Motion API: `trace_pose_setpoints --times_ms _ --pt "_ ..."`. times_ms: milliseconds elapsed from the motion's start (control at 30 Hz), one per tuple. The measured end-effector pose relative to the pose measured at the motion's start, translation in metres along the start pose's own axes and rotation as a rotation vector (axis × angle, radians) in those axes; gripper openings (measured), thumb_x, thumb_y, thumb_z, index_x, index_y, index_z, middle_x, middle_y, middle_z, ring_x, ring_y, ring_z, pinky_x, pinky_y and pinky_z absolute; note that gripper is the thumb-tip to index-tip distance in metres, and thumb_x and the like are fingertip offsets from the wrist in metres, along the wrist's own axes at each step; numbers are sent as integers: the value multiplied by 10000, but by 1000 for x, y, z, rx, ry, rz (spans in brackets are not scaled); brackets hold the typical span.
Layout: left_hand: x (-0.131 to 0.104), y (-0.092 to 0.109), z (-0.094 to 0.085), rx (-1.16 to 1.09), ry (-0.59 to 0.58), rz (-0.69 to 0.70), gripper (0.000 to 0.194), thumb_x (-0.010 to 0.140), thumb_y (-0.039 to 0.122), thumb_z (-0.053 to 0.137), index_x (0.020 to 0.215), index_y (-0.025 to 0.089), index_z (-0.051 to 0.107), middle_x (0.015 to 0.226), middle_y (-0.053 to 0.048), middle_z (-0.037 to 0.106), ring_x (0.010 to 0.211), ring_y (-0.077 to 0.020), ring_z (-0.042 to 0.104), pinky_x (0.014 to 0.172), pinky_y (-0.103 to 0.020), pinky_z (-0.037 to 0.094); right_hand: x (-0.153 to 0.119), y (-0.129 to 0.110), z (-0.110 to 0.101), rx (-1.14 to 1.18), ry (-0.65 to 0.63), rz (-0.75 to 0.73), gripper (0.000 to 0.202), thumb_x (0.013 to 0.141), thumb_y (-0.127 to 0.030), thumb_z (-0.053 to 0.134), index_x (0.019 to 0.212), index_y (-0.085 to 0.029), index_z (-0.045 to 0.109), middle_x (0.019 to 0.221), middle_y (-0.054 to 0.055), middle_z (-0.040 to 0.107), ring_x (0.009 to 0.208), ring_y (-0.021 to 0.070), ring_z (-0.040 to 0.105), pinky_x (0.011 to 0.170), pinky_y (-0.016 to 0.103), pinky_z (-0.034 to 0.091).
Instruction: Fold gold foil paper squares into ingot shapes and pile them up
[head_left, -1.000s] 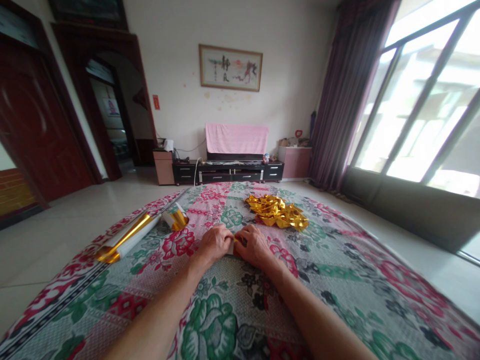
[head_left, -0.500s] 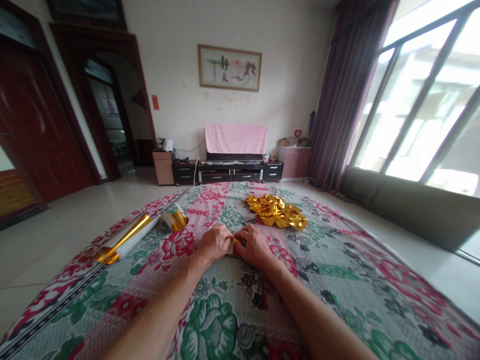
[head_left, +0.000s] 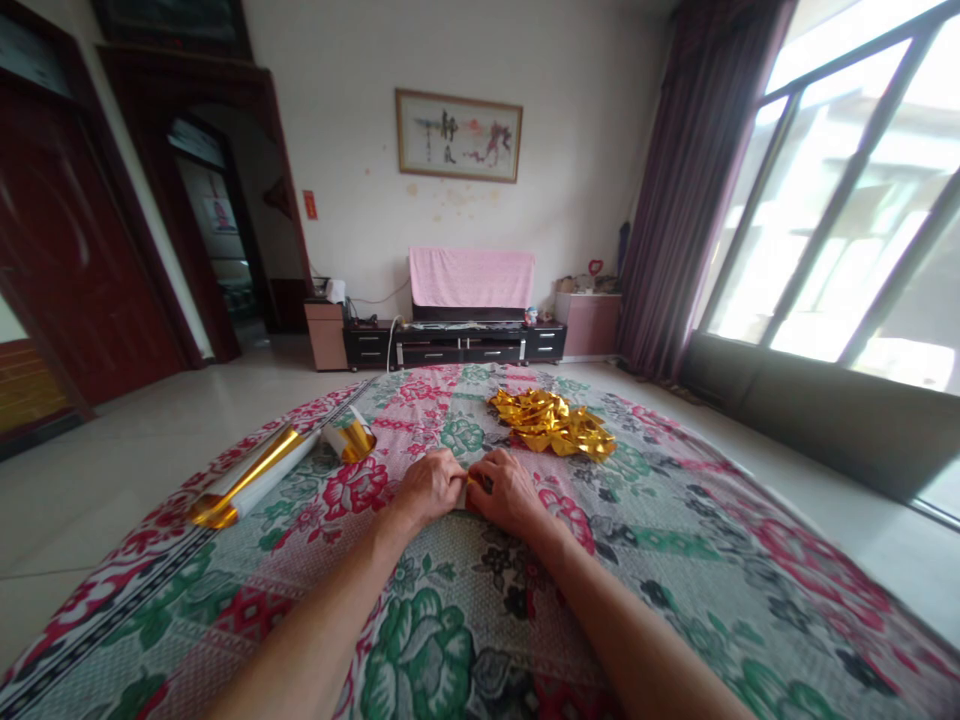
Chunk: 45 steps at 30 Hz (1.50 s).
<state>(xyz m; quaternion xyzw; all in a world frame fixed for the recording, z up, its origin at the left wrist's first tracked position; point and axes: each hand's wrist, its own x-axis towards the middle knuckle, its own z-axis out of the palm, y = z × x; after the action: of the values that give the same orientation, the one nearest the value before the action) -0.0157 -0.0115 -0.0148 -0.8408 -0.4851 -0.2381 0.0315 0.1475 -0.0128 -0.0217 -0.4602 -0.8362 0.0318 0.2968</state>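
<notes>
Close together over the middle of the flowered cloth (head_left: 420, 655), my left hand (head_left: 431, 485) and my right hand (head_left: 504, 487) both pinch a small piece of gold foil paper (head_left: 470, 480). Only a bit of its gold and pale surface shows between the fingertips; the rest is hidden by my hands. Beyond my right hand lies a heap of folded gold foil pieces (head_left: 555, 425). To the left of my left hand are a curled sheet of gold foil paper (head_left: 352, 438) and a longer roll of it (head_left: 255, 475), white on the outside.
The cloth covers a large surface with a rounded far edge. Past it, across a tiled floor (head_left: 135, 430), stands a low black TV cabinet (head_left: 461, 345) with a pink towel (head_left: 472, 277) over the screen. A purple curtain (head_left: 690, 180) and windows are on the right.
</notes>
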Motion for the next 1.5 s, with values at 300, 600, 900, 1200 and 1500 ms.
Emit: trace_pose_setpoints --times_ms 300,600,900,1200,1500 --pt "0 -3 -2 -36 -17 50 248 738 118 469 700 195 701 728 -43 597 734 -139 540 676 -240 420 -1 -3 -4 -16 -7 -29 174 807 -259 517 879 -224 671 927 47 551 874 150 508 780 252 378" --pt "0 -9 1 -110 12 92 244 725 103 477 682 192 701 726 -40 605 722 -131 543 671 -239 427 -1 -3 -3 -21 -6 -35 170 813 -254 509 870 -216 665 880 44 558 858 150 507 770 253 379" --pt "0 -13 4 -153 21 83 245 748 104 481 690 195 701 737 -32 616 735 -123 549 681 -231 429 -1 -2 -4 -20 -20 -40 178 820 -267 499 848 -213 666 875 42 558 855 147 508 770 249 370" --pt "0 -12 5 -161 35 67 250 748 110 475 679 192 700 734 -37 614 736 -127 552 681 -231 431 -1 -2 -4 -23 -15 -46 167 815 -266 504 827 -204 659 864 41 556 837 143 508 762 243 370" --pt "0 -9 2 -111 17 60 252 734 103 466 650 189 688 736 -36 600 731 -131 549 678 -238 430 0 -2 -3 -23 -1 -67 156 810 -236 502 851 -200 648 843 31 544 821 137 499 758 240 363"
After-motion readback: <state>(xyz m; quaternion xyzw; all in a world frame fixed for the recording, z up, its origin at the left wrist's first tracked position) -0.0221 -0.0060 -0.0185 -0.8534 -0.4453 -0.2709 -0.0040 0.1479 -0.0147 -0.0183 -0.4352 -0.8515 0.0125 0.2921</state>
